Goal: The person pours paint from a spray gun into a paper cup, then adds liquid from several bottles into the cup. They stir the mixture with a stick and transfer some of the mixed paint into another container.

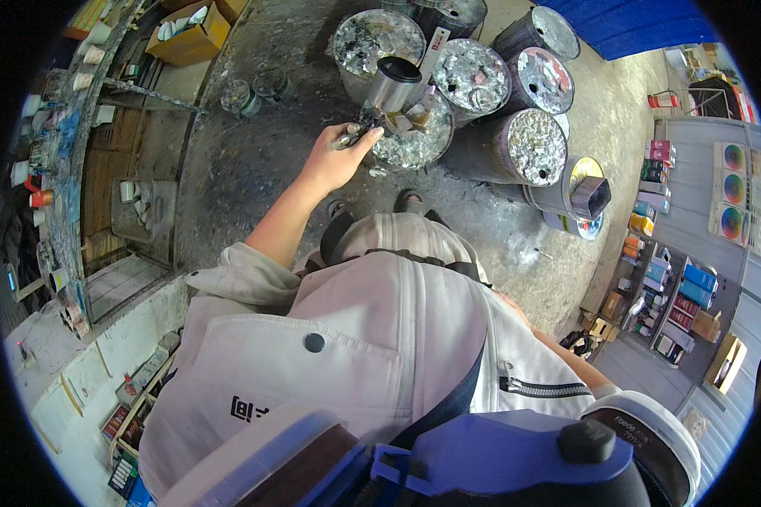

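My left hand (pixel 341 152) grips what looks like a metal spray gun (pixel 359 131) with a steel cup (pixel 389 91) and dark top, held over a paint-crusted drum lid (pixel 414 139). A long silver strip (pixel 433 52) stands up just behind the cup, and brownish pieces (pixel 407 121) lie beside it; whether these touch the gun is unclear. On the other side of my torso, my right hand (pixel 507 304) is mostly hidden behind my jacket, its fingers out of sight, with the bare forearm showing below.
More drums (pixel 473 80) crowd ahead and right, one near a square tin (pixel 590 194). A paint-splashed bench (pixel 93 101) with cups runs along the left, below a cardboard box (pixel 182 38). Shelves of cans (pixel 685 296) line the right wall. Small pots (pixel 241 95) sit on the stained floor.
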Available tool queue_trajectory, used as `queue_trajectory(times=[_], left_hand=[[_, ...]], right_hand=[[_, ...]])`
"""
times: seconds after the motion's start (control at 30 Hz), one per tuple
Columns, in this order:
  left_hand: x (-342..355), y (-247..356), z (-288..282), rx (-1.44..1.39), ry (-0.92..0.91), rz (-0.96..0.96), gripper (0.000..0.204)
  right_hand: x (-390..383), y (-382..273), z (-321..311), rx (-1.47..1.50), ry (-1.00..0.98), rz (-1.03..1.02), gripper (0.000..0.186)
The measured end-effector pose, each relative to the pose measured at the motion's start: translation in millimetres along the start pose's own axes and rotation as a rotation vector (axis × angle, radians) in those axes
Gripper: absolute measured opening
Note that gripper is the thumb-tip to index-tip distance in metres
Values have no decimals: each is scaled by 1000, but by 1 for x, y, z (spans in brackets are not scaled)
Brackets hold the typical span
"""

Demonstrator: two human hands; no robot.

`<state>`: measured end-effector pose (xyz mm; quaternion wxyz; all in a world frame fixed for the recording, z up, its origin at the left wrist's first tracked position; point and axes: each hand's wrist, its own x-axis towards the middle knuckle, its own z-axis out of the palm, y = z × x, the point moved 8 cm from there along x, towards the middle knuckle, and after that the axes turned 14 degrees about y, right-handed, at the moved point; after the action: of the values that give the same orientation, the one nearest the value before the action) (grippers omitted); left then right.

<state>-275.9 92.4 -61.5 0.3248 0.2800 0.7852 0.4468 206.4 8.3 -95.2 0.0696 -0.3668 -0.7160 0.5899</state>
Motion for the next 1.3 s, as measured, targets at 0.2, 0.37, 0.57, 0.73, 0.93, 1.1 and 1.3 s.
queue_trajectory(times=[0.2, 0.37, 0.57, 0.73, 0.93, 1.1, 1.3], left_hand=[[10, -6, 13, -132, 15, 5, 44], [2, -9, 13, -66, 81, -125, 49], [-3, 2, 29, -36, 86, -113, 48], [-4, -3, 40, -33, 161, -110, 46], [-13, -5, 47, 17, 264, -102, 46], [-17, -16, 56, -106, 331, -107, 46], [-19, -42, 66, -102, 333, -221, 45]], right_hand=[[7, -8, -15, -433, 3, -366, 62], [25, -9, -38, -352, 44, -550, 59], [31, 6, -72, -397, -38, -508, 59], [33, 9, -100, -346, 6, -550, 59], [31, 25, -131, -287, -132, -211, 63], [16, 28, -144, -320, -125, -345, 66], [-15, 85, -158, -400, -297, -220, 61]])
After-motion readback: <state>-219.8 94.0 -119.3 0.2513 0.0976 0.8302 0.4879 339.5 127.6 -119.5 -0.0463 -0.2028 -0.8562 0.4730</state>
